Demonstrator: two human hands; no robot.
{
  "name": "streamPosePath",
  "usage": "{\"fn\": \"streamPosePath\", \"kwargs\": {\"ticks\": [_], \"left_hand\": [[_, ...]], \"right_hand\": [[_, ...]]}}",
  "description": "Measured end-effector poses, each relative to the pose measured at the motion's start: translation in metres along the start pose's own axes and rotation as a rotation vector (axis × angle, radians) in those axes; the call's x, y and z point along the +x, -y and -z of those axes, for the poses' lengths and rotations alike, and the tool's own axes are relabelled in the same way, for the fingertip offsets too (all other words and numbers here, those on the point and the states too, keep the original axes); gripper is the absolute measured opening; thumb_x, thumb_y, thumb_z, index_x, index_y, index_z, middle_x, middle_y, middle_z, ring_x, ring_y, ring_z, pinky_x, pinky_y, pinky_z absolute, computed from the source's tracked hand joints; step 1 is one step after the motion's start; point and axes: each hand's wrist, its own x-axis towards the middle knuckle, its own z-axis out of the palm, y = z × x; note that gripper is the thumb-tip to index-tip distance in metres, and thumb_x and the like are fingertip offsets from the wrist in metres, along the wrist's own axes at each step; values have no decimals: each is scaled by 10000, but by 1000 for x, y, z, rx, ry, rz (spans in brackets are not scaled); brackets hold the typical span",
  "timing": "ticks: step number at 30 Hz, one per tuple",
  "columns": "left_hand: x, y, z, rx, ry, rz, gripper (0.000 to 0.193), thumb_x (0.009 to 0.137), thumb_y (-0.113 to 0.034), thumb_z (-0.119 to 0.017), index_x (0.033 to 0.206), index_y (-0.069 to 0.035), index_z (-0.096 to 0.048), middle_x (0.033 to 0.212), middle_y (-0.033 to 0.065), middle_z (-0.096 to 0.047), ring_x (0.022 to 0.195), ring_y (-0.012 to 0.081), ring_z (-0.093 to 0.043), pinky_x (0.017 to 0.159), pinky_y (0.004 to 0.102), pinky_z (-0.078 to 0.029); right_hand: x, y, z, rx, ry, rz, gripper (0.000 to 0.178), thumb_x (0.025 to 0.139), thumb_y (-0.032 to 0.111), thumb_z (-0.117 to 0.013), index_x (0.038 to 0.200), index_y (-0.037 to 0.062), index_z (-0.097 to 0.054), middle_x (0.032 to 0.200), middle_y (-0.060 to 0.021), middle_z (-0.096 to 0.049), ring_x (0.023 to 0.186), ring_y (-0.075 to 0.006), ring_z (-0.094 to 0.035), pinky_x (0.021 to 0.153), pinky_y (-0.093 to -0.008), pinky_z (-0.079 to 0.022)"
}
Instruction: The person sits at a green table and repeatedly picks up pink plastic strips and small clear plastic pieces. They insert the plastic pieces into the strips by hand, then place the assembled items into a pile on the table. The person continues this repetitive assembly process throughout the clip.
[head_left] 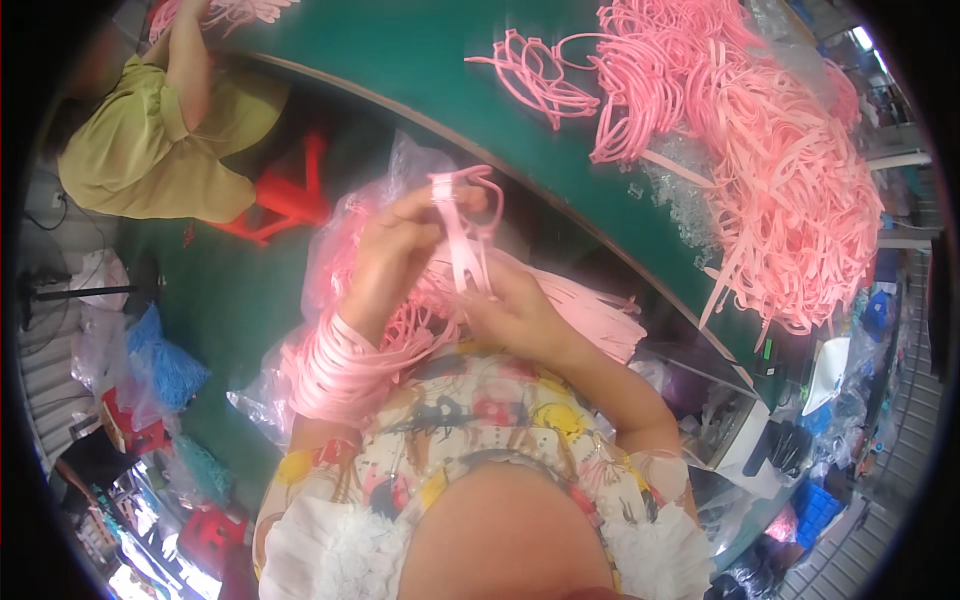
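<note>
A pink strap (460, 243) with loops at its top is stretched between my two hands in front of my body. My left hand (402, 243) pinches its upper part, where a small pale band crosses it. Lower down, my right hand (508, 308) has its fingers closed on the strap's other end. Around my left forearm hangs a thick bunch of looped pink straps (342, 368). More pink straps (585, 308) lie across my lap, partly behind my right hand. A clear plastic bag (322, 250) with pink contents sits beyond my left arm.
On the green table (400, 50) a big heap of pink straps (790, 200) lies at the right, beside clear small pieces (682, 190). The table edge runs diagonally before me. Another person in a yellow-green garment (150, 150) is at far left, near a red stool (290, 195). A blue bundle (165, 360) lies left.
</note>
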Motion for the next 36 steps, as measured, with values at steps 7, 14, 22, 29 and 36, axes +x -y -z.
{"fn": "streamPosePath", "kwargs": {"ticks": [7,14,22,29,36], "left_hand": [[23,77,13,599,449,-462,272,884,-77,-547,1129,29,-603,1062,192,-637,1012,255,-615,878,370,-493],[12,80,-41,1084,704,-106,282,847,-84,-553,1113,-19,-621,1090,180,-630,1024,314,-606,886,401,-475],[45,70,-32,1099,450,-376,270,798,-43,-619,1066,-13,-626,992,165,-635,928,299,-630,755,375,-522],[62,49,-12,1095,147,-387,397,811,-1,-606,1204,-42,-563,1219,134,-537,925,239,-617,732,307,-524],[74,46,-16,1021,8,-576,413,781,24,-620,1188,-38,-581,1205,150,-553,946,259,-601,776,318,-495]], "right_hand": [[47,3,-61,-406,186,400,294,874,240,-554,1022,-14,-553,796,-106,-608,716,-219,-588,669,-382,-466],[58,75,-43,-1130,288,338,316,829,317,-605,757,13,-651,764,-210,-629,742,-372,-608,685,-461,-472],[101,89,147,-1549,-586,550,152,807,144,-603,917,95,-696,849,-105,-676,867,-324,-601,805,-463,-426],[109,75,144,-1680,-429,395,133,814,155,-608,884,89,-700,841,-100,-677,872,-298,-630,820,-462,-425],[71,77,146,-900,-747,767,184,849,72,-634,1019,37,-693,870,-130,-671,772,-221,-628,728,-324,-486]]}}
